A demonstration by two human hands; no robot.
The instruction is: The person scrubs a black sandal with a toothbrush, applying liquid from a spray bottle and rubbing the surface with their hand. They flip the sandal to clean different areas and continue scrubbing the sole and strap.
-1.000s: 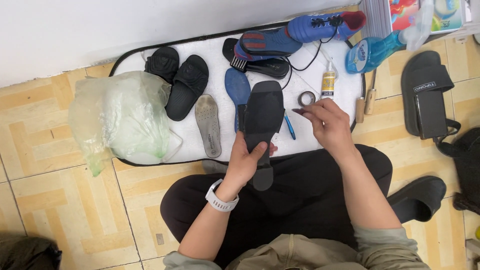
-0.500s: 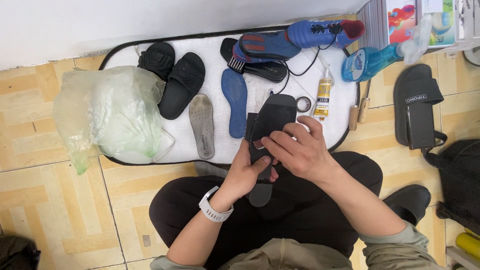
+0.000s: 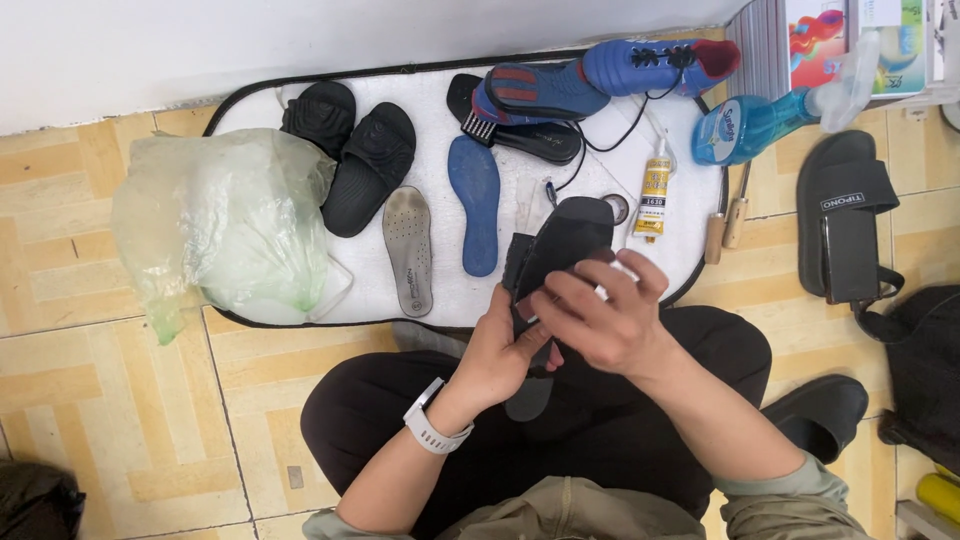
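A black sandal (image 3: 560, 243) is held sole-up over my lap, its toe over the white mat (image 3: 440, 110). My left hand (image 3: 505, 345), with a white watch on its wrist, grips the sandal from below at its middle. My right hand (image 3: 600, 315) lies across the sandal's near half, fingers pressed on the sole and strap. The sandal's heel end sticks out below my hands. On the mat just beyond lie a blue insole (image 3: 475, 205), a grey insole (image 3: 408, 250), a yellow glue tube (image 3: 655, 188) and a small roll of tape (image 3: 617, 208).
Two black slides (image 3: 360, 150), a blue sports shoe (image 3: 610, 70) and a dark sandal lie on the mat. A pale plastic bag (image 3: 225, 225) sits at left. A blue spray bottle (image 3: 760, 120), wooden-handled tools (image 3: 725, 225), another black sandal (image 3: 840, 215) and a black bag (image 3: 925, 370) are right.
My right hand came back from the mat near the tape roll and settled onto the sandal. The sandal tilted and drew closer to my lap.
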